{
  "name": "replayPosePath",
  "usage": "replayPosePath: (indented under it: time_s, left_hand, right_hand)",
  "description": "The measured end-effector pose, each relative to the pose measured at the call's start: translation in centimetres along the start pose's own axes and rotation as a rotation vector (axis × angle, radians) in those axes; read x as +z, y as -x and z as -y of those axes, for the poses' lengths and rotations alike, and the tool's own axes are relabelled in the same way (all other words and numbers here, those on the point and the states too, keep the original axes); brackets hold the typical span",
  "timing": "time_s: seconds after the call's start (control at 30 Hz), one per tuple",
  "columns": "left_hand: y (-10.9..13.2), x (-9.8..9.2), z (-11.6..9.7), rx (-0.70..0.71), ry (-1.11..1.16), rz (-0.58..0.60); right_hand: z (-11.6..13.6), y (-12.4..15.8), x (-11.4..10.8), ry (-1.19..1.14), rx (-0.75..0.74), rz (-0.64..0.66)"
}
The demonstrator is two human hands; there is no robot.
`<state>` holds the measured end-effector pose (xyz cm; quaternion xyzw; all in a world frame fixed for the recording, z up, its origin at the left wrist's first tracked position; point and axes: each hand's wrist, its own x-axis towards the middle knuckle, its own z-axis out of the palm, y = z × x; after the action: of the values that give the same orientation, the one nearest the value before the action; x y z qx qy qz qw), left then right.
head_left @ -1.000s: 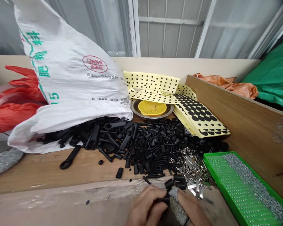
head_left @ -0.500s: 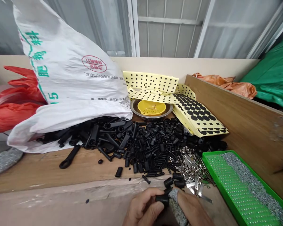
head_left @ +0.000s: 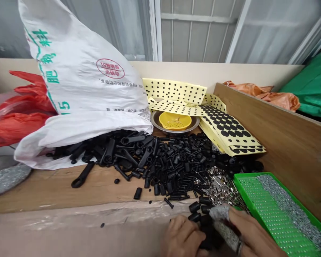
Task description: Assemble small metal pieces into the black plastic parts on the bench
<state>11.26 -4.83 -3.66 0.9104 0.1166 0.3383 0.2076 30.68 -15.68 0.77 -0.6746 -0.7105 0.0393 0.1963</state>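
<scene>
Two hands: left hand [head_left: 183, 235] and right hand [head_left: 250, 232] clenched together on a small black plastic part [head_left: 207, 233]. Assembly step, seemingly. Metal clips [head_left: 222, 185] lie just beyond the grip.

Soft, even daylight comes through the frosted window panes [head_left: 198, 32] behind the counter [head_left: 50, 189], so shadows stay faint and short and nothing glares. The wide lens bends straight lines near the edges. The hands at the bottom edge, above all the right hand [head_left: 246, 232], are smeared with motion blur, while the counter's middle is sharp.
</scene>
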Motion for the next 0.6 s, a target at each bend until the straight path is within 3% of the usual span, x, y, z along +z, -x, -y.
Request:
replayPosePath:
  time_s: [0.1, 0.17, 0.23, 0.27, 0.37, 0.43, 0.5, 0.6]
  left_hand:
    - [0.5, 0.1, 0.1, 0.019, -0.116, 0.061]
    - [1.0, -1.3, 0.6, -0.01, -0.136, 0.128]
    - [1.4, -4.0, 1.5, -0.084, -0.138, 0.152]
    - [1.6, -5.6, 2.2, -0.131, -0.149, 0.111]
    - [1.7, -10.1, 4.8, -0.413, -0.296, -0.008]
    - [1.6, -11.7, 6.6, -0.569, -0.39, -0.016]
    - [1.4, -12.1, 7.9, -0.634, -0.406, 0.047]
    - [1.1, -11.5, 8.4, -0.624, -0.369, 0.11]
  right_hand:
    - [1.7, -3.5, 0.6, 0.091, -0.045, 0.131]
    - [3.6, -6.0, 1.5, 0.093, -0.032, 0.218]
    - [5.2, -7.8, 2.5, 0.148, -0.036, 0.191]
    - [5.9, -8.4, 3.1, 0.173, -0.05, 0.171]
    - [7.4, -9.7, 4.4, 0.219, -0.096, 0.141]
    - [8.2, -10.4, 5.2, 0.244, -0.106, 0.127]
    - [8.7, -11.0, 5.9, 0.27, -0.11, 0.107]
    - [8.7, -11.2, 7.0, 0.291, -0.15, 0.084]
